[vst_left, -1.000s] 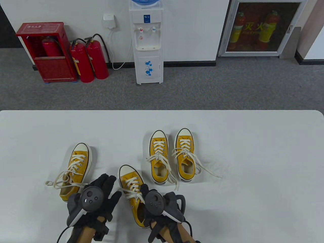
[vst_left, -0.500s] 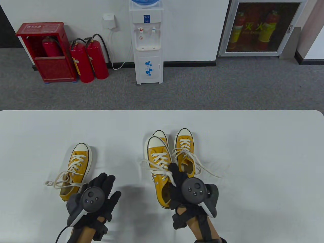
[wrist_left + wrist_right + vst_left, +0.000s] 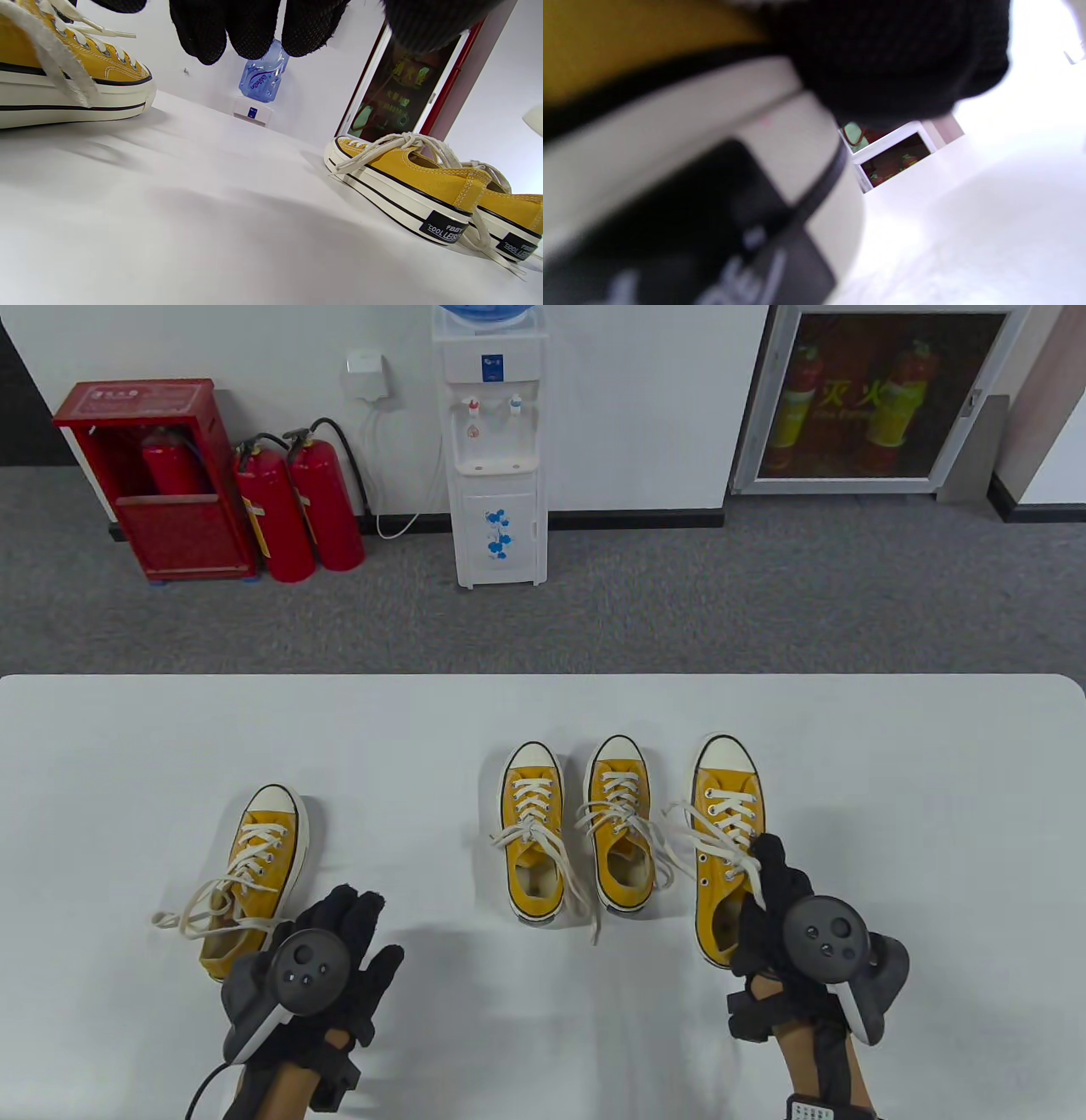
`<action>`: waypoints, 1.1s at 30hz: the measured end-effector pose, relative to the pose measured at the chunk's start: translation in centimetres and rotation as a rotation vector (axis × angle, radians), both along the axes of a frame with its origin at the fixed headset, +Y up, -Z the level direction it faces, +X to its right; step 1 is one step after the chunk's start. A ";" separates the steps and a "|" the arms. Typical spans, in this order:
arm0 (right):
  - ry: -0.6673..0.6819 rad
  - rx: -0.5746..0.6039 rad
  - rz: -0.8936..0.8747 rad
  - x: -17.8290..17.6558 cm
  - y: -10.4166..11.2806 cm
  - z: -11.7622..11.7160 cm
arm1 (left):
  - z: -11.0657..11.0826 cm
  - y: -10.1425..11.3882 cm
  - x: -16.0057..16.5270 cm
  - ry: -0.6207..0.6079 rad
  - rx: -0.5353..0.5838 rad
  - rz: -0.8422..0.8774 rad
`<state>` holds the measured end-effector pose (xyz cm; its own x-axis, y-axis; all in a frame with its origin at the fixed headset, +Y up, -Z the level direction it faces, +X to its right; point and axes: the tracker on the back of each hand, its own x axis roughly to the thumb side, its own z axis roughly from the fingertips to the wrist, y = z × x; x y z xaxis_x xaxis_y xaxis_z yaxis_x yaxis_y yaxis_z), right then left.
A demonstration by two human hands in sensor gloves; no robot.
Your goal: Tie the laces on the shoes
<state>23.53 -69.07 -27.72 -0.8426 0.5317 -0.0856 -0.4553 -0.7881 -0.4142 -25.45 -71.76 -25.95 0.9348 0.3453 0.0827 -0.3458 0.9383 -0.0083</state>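
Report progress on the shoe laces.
Done: the middle pair looks tied, with bows. In hand: the right hand grips the rightmost shoe beside that pair; I can't tell whether it is tied. Left: the leftmost shoe by the left hand has loose laces.

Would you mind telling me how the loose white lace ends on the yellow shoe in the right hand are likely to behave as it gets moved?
The lace ends look limp, draping over the shoe, so they will probably trail and swing. They lie close to the neighbouring shoe's laces and might snag. The right hand grips near the heel; that likely leaves them unrestrained.
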 end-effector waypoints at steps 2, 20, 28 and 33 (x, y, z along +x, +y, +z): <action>-0.007 -0.029 0.026 0.6 -0.7 -0.1 | 0.0 -0.1 -0.1 0.004 -0.007 0.003; -0.025 -0.096 0.033 -1.3 -3.3 -5.0 | -0.3 -0.3 -0.1 0.000 -0.024 0.001; -0.043 -0.169 0.004 -1.7 -5.0 -8.7 | -0.3 -0.4 0.1 -0.009 -0.032 -0.004; -0.052 -0.210 0.003 -1.5 -6.2 -10.0 | -0.3 -0.4 0.1 -0.010 -0.038 -0.005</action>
<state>22.07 -75.32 -37.72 -0.8355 0.4954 -0.2379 -0.4353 -0.8608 -0.2637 -25.36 -72.17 -26.24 0.9357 0.3440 0.0786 -0.3411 0.9388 -0.0478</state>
